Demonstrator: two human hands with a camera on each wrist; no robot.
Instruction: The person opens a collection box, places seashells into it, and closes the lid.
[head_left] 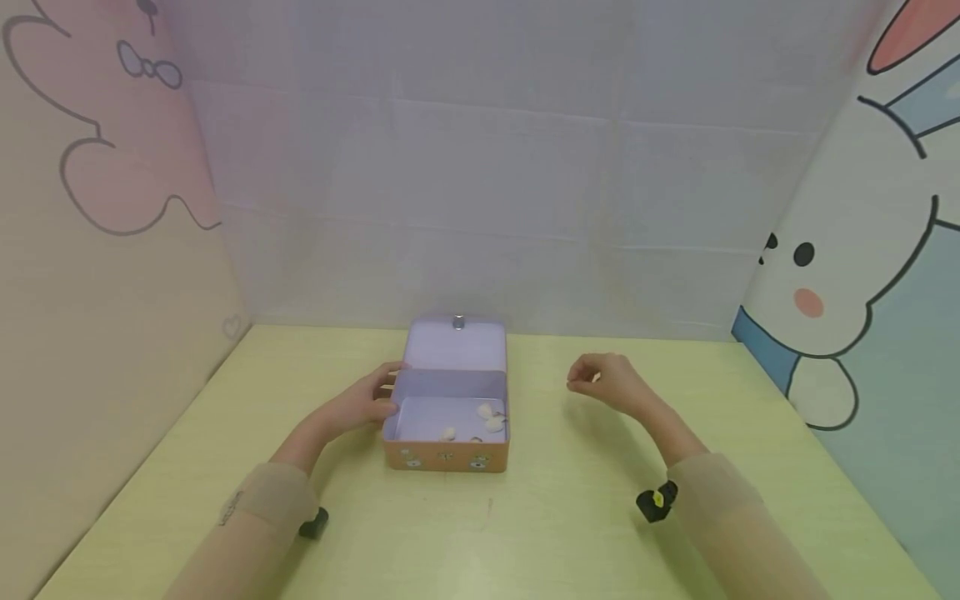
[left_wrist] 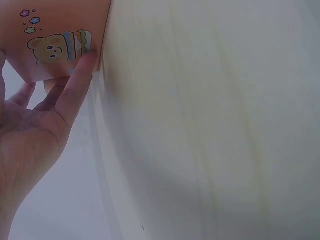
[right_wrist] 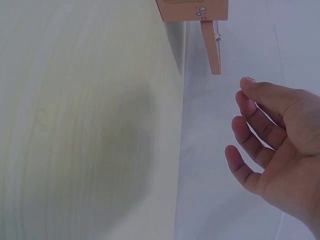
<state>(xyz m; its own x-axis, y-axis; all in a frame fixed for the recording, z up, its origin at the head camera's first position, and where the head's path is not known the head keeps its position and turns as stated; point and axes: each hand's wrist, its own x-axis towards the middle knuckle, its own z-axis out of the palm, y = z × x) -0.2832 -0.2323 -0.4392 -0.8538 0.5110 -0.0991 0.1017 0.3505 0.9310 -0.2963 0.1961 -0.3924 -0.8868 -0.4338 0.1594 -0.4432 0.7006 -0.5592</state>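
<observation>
An orange tin box [head_left: 446,457] with a lilac inside stands on the table, its lid [head_left: 455,346] tipped back. Several small whitish pieces [head_left: 492,419] lie on its floor, too small to identify. My left hand [head_left: 365,402] holds the box at its left rear; the left wrist view shows the thumb [left_wrist: 80,82] on the bear-printed side [left_wrist: 55,45] and other fingers partly hidden behind it. To the right of the box, my right hand [head_left: 611,385] hovers above the table. Its fingers [right_wrist: 245,162] are loosely bent, thumb near index, and nothing shows between them.
A pale yellow table [head_left: 442,542] lies under everything. Behind it hangs a white sheet [head_left: 502,167], with cartoon-printed panels [head_left: 817,275] at the sides. Black wrist devices [head_left: 657,502] are strapped below both sleeves.
</observation>
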